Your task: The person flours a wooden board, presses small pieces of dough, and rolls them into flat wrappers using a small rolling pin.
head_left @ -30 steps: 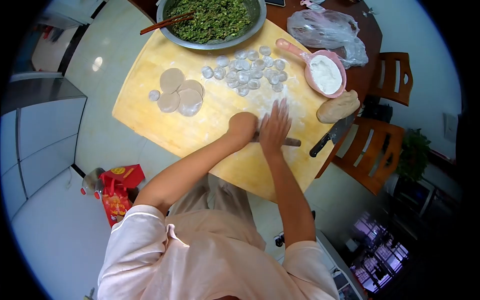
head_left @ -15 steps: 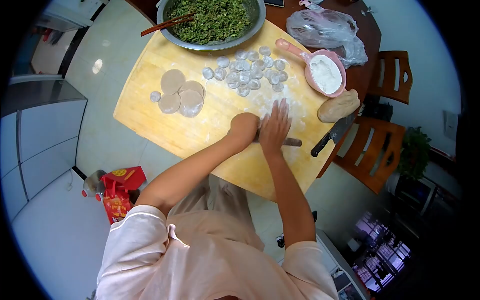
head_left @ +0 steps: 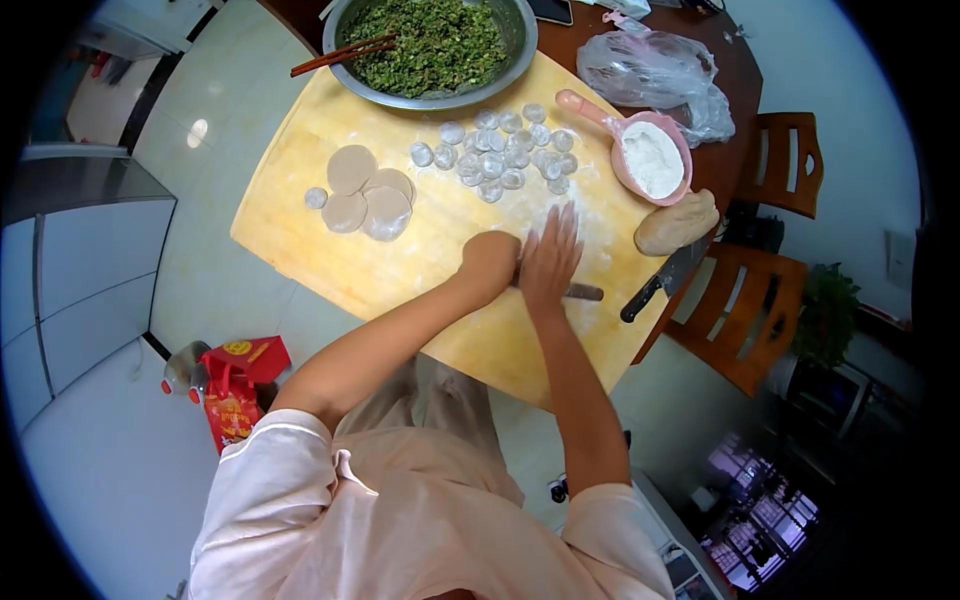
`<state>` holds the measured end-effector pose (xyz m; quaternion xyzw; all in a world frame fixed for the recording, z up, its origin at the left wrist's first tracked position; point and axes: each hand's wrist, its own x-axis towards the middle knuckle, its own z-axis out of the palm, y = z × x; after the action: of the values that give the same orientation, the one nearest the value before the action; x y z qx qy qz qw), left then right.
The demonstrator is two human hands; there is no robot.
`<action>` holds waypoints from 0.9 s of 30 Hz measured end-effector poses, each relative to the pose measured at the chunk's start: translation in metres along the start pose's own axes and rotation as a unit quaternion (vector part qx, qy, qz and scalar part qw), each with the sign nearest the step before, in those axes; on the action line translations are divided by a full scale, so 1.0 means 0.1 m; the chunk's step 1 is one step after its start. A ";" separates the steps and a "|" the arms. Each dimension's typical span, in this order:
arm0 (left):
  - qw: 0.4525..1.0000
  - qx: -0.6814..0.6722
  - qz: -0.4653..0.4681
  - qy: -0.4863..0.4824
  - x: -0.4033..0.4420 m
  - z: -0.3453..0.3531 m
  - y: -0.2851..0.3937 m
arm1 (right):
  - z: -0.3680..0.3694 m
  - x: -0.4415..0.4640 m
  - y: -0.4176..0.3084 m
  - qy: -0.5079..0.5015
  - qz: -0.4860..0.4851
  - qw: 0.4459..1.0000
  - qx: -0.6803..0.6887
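My right hand lies flat with its fingers stretched out over a dark rolling pin, whose end sticks out to its right. Close beside it, my left hand is closed, its fingers curled under and out of sight; what they hold is hidden. Both hands are over the floured wooden board. Several rolled dough rounds overlap at the board's left, with one small dough disc beside them. Beyond my hands lie several small floured discs.
A metal bowl of green filling with chopsticks stands at the back. To the right are a pink scoop of flour, a dough lump, a knife and a plastic bag. Wooden chairs stand beyond.
The view has shifted slightly, so the board and bowl appear a little lower. My hands remain at the rolling pin, with the right hand still flat and the left still closed.
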<state>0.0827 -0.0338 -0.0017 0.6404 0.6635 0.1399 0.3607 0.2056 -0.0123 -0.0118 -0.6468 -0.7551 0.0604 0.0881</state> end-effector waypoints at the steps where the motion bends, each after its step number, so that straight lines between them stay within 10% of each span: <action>1: 0.998 0.015 -0.029 -0.050 0.07 -0.14 0.14 | 0.05 0.18 0.01 0.004 0.003 1.000 0.000; 4: 0.996 0.085 -0.008 -0.028 0.17 -0.09 0.10 | 0.05 0.09 0.02 0.033 -0.007 0.999 0.007; 11: 0.973 -0.225 -0.037 -0.020 -0.09 0.09 -0.48 | -0.10 -0.91 0.14 -0.015 -0.025 0.999 -0.036; 22: 0.998 0.038 0.032 0.026 0.14 -0.01 -0.12 | -0.01 -0.08 0.01 0.003 -0.002 1.000 -0.004; 27: 0.979 -0.188 -0.082 -0.005 0.00 0.00 -0.41 | -0.12 -1.05 0.13 -0.004 -0.033 0.999 -0.004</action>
<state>0.0521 -0.0391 -0.0277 0.5050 0.6740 0.2290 0.4881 0.2358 -0.1142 -0.0089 -0.6219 -0.7764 0.0571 0.0848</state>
